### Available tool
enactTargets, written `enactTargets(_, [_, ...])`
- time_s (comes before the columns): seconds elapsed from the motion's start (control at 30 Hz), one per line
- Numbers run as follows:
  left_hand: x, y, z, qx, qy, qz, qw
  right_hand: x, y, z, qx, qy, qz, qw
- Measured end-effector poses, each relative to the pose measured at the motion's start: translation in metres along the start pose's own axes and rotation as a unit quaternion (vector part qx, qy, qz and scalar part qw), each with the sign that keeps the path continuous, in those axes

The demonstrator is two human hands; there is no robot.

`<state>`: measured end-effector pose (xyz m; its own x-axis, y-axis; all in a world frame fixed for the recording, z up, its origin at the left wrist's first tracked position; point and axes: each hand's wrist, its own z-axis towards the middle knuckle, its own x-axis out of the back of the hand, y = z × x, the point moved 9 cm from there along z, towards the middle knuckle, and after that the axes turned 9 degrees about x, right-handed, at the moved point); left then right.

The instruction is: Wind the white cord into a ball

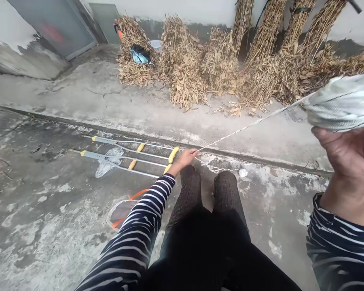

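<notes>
Grey concrete floor (39,230) is seen from above, w/ a raised concrete ledge (109,101) running across it & a white-and-grey wall (182,10) behind. Dried plant bundles (182,66) are stacked along the wall, some leaning on it. A grey door (51,24) is seen top L. Dark trousers (206,210) are seen on the person's legs, and striped sleeves (133,238) on the arms.

L of the legs, a metal-rod frame w/ yellow rungs (130,155) lies on the floor, not touching the legs. Part of a round orange-rimmed item (121,212) is seen by the L sleeve, partly hidden by it.

R hand (348,165) is raised at R edge, nearest the camera, w/ a whitish twine ball (342,105) on it. R fingers (320,133) are curled, the ball seemingly gripped; blur leaves this not fully certain. L hand (186,158) is held out over the ledge's foot, L fingers (195,152) pinched on twine (255,121), which is pulled taut up to the ball. A loose loop of it (212,167) lies on the floor by a small white lump (243,173).
</notes>
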<state>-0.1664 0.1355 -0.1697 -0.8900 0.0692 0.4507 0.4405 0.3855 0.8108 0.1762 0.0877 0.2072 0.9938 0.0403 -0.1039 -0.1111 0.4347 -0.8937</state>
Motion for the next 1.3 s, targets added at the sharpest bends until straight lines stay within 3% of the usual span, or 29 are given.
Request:
enactTargets(0.07, [0.014, -0.001, 0.01, 0.009, 0.026, 0.009, 1.0, -0.014, 0.001, -0.003, 0.004, -0.006, 0.046, 0.999])
enactTargets(0.17, [0.029, 0.003, 0.021, 0.018, 0.063, 0.022, 0.998, -0.033, 0.027, -0.005, -0.049, -0.013, 0.102, 0.994])
enactTargets(0.27, [0.02, 0.02, 0.016, 0.001, 0.063, 0.029, 0.998, -0.049, 0.067, -0.005, -0.124, -0.038, 0.106, 0.986])
enactTargets(0.37, [-0.006, 0.062, -0.009, -0.08, 0.028, -0.031, 0.996, -0.068, 0.113, -0.011, -0.2, -0.085, 0.098, 0.971])
enactTargets(0.47, [-0.024, 0.117, -0.042, -0.185, 0.005, -0.14, 0.973, -0.078, 0.155, -0.019, -0.249, -0.088, 0.104, 0.959])
enactTargets(0.53, [-0.03, 0.143, -0.055, -0.207, 0.007, -0.181, 0.961, -0.084, 0.174, -0.027, -0.274, -0.095, 0.107, 0.951])
enactTargets(0.63, [-0.038, 0.161, -0.06, -0.184, 0.02, -0.2, 0.962, -0.083, 0.186, -0.035, -0.283, -0.098, 0.102, 0.949])
enactTargets(0.83, [-0.045, 0.149, -0.059, -0.182, 0.033, -0.146, 0.972, -0.06, 0.179, -0.035, -0.241, -0.088, 0.064, 0.964])
enactTargets(1.07, [-0.052, 0.088, -0.03, -0.08, 0.008, -0.091, 0.993, -0.049, 0.17, -0.029, -0.225, -0.053, 0.061, 0.971])
enactTargets(1.17, [-0.042, 0.073, -0.017, -0.072, 0.023, -0.052, 0.996, -0.05, 0.164, -0.028, -0.223, -0.057, 0.061, 0.971])
enactTargets(1.3, [-0.008, 0.063, -0.002, -0.064, 0.075, -0.001, 0.995, -0.037, 0.151, -0.025, -0.218, -0.062, 0.072, 0.971])
